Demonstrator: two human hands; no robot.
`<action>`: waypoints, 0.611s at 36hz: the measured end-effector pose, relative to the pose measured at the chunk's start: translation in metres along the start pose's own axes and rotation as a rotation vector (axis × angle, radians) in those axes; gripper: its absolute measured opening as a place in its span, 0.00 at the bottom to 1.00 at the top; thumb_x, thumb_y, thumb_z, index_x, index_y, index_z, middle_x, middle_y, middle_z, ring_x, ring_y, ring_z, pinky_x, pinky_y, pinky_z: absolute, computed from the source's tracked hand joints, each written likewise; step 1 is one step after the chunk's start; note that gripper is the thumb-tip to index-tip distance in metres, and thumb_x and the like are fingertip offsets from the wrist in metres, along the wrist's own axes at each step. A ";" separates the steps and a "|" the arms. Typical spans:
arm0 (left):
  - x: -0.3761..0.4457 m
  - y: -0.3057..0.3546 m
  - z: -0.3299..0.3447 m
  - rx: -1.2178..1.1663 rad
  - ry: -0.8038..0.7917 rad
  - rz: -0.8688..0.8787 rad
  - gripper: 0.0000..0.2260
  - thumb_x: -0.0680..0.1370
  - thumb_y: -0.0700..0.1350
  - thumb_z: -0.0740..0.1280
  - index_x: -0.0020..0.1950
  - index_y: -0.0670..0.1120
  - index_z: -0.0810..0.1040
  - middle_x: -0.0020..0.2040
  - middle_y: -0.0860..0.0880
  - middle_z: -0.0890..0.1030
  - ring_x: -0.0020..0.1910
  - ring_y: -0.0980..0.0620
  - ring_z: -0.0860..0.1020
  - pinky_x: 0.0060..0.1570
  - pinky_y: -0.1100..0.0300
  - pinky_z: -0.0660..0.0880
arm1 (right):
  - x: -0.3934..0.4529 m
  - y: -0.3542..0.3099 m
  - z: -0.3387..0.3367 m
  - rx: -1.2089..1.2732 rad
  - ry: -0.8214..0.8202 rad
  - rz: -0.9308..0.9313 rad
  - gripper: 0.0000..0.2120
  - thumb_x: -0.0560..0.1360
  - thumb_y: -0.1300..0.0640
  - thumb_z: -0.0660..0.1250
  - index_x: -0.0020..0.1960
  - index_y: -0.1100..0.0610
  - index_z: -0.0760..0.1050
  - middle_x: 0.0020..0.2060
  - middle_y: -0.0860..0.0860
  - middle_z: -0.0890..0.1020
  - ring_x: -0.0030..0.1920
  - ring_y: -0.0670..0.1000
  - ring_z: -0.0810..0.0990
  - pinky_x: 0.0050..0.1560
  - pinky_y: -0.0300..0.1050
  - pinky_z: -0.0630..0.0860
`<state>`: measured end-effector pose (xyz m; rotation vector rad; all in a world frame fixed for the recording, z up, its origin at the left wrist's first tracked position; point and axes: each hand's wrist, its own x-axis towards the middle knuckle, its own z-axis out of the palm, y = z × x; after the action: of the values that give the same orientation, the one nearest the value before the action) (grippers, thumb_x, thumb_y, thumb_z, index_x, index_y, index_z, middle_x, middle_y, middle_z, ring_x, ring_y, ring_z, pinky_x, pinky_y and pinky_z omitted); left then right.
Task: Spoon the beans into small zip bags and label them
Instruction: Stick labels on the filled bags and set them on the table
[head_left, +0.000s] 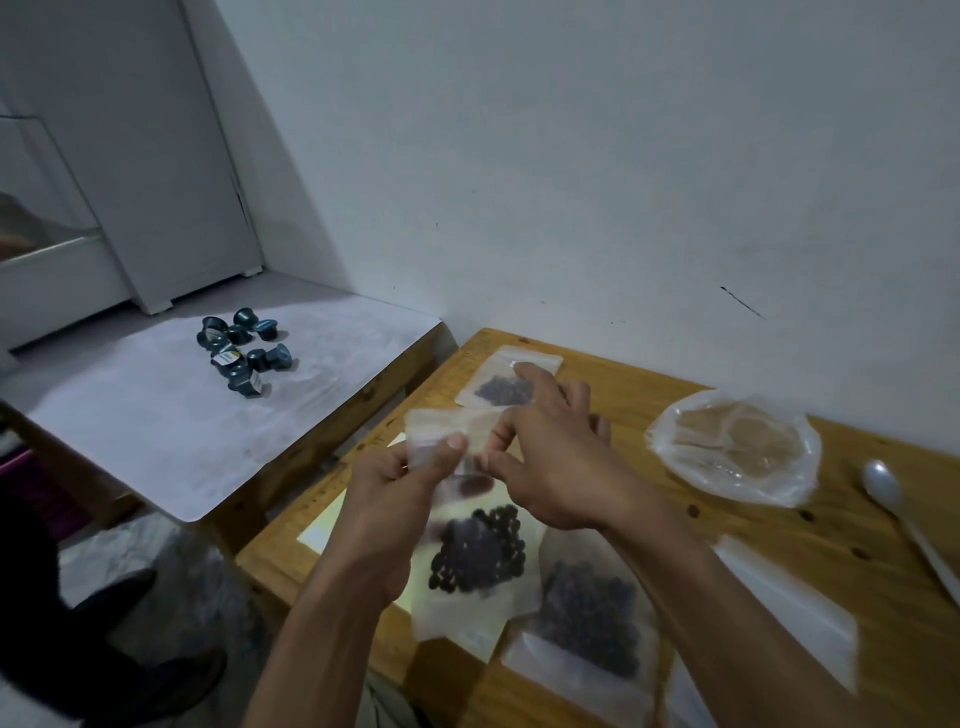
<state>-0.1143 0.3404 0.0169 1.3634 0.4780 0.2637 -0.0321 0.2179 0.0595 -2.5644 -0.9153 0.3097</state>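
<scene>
Both the left hand (410, 470) and the right hand (550, 457) pinch an empty zip bag (441, 431) above the wooden table (779, 545); recommended: part its mouth fully before spooning beans (480, 551).

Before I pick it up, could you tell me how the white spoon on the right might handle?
The white spoon looks like thin plastic, so probably light and slightly bendy. It lies flat on the wooden table, so it should slide rather than roll.

A plain home room; bare white wall (571, 156), wooden table (857, 530), white door (156, 156).
</scene>
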 end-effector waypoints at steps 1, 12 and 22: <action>0.000 -0.001 0.000 0.006 -0.005 0.012 0.11 0.78 0.44 0.68 0.54 0.39 0.83 0.48 0.41 0.86 0.49 0.44 0.85 0.45 0.48 0.80 | 0.000 0.000 0.001 -0.005 0.005 -0.004 0.09 0.79 0.49 0.65 0.45 0.50 0.81 0.79 0.41 0.44 0.76 0.54 0.44 0.70 0.59 0.54; 0.008 -0.006 -0.005 -0.016 0.036 0.066 0.09 0.77 0.40 0.69 0.56 0.43 0.83 0.50 0.43 0.86 0.51 0.44 0.85 0.55 0.39 0.78 | -0.003 0.012 0.029 0.429 0.317 0.089 0.24 0.73 0.44 0.74 0.59 0.44 0.62 0.57 0.42 0.71 0.58 0.45 0.72 0.54 0.40 0.74; 0.025 -0.004 0.010 0.076 0.040 0.099 0.11 0.73 0.39 0.74 0.56 0.43 0.82 0.45 0.45 0.87 0.45 0.46 0.86 0.50 0.44 0.81 | 0.008 0.022 0.040 0.966 0.462 0.188 0.26 0.74 0.58 0.75 0.63 0.43 0.65 0.41 0.48 0.85 0.41 0.42 0.85 0.44 0.48 0.85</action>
<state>-0.0877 0.3423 0.0097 1.4601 0.4585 0.3575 -0.0266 0.2190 0.0135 -1.6943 -0.2347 0.1394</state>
